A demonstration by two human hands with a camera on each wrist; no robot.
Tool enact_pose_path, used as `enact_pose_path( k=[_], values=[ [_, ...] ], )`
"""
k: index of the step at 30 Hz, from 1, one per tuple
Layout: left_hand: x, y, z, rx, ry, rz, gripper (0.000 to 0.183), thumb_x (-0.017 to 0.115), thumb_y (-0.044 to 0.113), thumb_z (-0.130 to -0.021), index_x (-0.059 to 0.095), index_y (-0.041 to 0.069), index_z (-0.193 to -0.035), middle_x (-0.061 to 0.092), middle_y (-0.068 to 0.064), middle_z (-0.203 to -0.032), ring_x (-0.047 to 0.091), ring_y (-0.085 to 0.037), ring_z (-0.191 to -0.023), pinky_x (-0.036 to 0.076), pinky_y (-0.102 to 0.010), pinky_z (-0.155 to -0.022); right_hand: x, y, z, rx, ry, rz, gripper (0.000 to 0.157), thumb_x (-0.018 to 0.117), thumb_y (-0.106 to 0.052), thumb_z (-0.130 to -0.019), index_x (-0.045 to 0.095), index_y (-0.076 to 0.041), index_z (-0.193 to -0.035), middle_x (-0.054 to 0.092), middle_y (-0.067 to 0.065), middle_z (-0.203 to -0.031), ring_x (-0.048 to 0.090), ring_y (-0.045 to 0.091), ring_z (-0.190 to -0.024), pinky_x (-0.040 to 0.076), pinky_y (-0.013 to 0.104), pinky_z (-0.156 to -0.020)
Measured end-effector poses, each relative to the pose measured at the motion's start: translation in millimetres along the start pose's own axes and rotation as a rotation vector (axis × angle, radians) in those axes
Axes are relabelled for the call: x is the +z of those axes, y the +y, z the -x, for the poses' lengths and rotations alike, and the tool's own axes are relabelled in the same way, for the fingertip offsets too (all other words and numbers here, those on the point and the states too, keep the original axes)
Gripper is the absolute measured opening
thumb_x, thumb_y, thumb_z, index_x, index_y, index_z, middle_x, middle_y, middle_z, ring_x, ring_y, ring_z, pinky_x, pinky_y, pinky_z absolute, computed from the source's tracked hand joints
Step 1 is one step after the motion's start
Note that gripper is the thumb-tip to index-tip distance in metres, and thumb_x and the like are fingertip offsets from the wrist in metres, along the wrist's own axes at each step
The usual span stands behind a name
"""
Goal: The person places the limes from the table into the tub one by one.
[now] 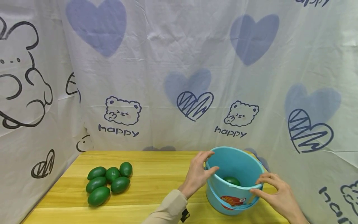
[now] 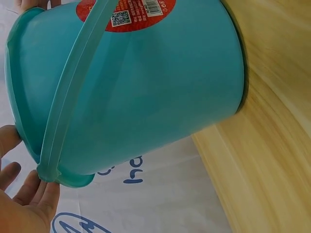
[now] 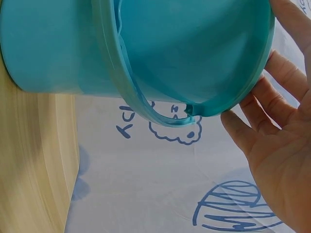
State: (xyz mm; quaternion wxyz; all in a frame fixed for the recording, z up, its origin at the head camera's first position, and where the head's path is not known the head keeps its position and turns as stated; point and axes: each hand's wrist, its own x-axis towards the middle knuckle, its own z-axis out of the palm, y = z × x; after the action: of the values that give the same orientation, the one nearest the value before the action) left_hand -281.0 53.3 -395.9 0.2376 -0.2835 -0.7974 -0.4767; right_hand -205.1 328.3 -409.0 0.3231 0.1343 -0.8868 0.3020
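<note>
A light blue plastic bucket stands at the right of the wooden table, its handle hanging down the near side. My left hand grips the left part of the rim, thumb and fingers spread along it. On the right side of the rim, my right hand holds on with thumb toward the front and fingers farther back. Inside the bucket lies a dark green oval fruit, partly hidden by the near wall. In the right wrist view, fingertips touch the rim's edge.
Several dark green oval fruits lie grouped on the left of the table. A pale printed cloth hangs behind the table and along both sides. A red label is on the bucket's front.
</note>
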Motion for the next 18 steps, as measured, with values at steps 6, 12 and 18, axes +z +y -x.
enact_pose_path(
  k=[6, 12, 18],
  values=[
    [-5.0, -0.8, 2.0, 0.008, 0.009, 0.002, 0.045, 0.078, 0.016, -0.083, 0.064, 0.009, -0.125, 0.065, -0.006, -0.120, 0.063, -0.020, -0.108, 0.054, -0.029, -0.091, 0.1, -0.3, 0.6, 0.002, 0.003, -0.001, 0.026, 0.091, -0.020, -0.065, 0.071, -0.024, -0.082, 0.063, -0.004, -0.101, 0.044, -0.014, -0.099, 0.032, 0.009, -0.086],
    [-14.1, -3.6, 3.2, 0.035, 0.041, 0.005, 0.036, 0.077, 0.015, -0.085, 0.067, 0.008, -0.118, 0.068, -0.004, -0.118, 0.063, -0.019, -0.109, 0.053, -0.029, -0.092, 1.5, -0.6, 0.7, -0.029, 0.028, -0.029, 0.028, 0.092, -0.016, -0.063, 0.072, -0.022, -0.082, 0.063, -0.003, -0.100, 0.044, -0.014, -0.100, 0.029, 0.004, -0.087],
    [-30.8, -11.8, 5.7, 0.006, 0.090, 0.014, 0.027, 0.075, 0.014, -0.087, 0.069, 0.009, -0.113, 0.069, -0.004, -0.113, 0.063, -0.021, -0.107, 0.053, -0.036, -0.093, 2.6, 0.2, 0.0, -0.049, 0.047, -0.045, 0.031, 0.092, -0.012, -0.061, 0.071, -0.022, -0.081, 0.062, -0.006, -0.099, 0.044, -0.015, -0.101, 0.027, 0.002, -0.089]
  ],
)
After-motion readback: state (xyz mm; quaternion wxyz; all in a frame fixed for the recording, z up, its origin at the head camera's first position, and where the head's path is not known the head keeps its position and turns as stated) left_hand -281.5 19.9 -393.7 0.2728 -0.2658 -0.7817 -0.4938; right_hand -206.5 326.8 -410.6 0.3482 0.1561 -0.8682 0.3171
